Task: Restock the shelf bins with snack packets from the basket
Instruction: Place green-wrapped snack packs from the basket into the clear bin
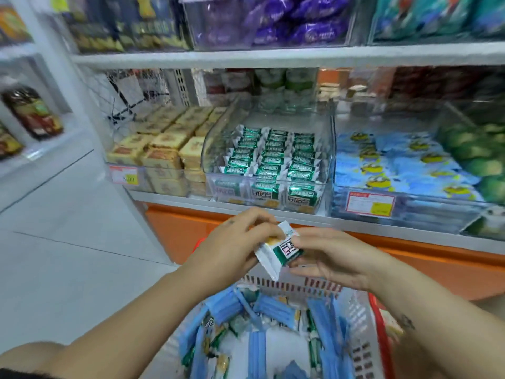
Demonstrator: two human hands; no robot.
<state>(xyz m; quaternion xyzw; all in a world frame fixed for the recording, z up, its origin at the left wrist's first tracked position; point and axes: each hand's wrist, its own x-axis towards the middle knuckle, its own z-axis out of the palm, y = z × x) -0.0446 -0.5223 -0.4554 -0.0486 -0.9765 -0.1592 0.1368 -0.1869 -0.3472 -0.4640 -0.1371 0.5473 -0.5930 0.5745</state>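
Before the shelf [273, 58], left hand [232, 242] and right hand [336, 257] pinch packets [277, 254] over one basket [358, 321].

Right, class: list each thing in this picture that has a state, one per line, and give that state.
left hand: grips the green-and-white packets, held above the basket.
right hand: fingers pinch the other end of the same packets.
basket: partly filled with loose blue and green packets.
middle clear bin: nearly full, green packets in neat rows.
right clear bin: holds blue packets lying loosely.
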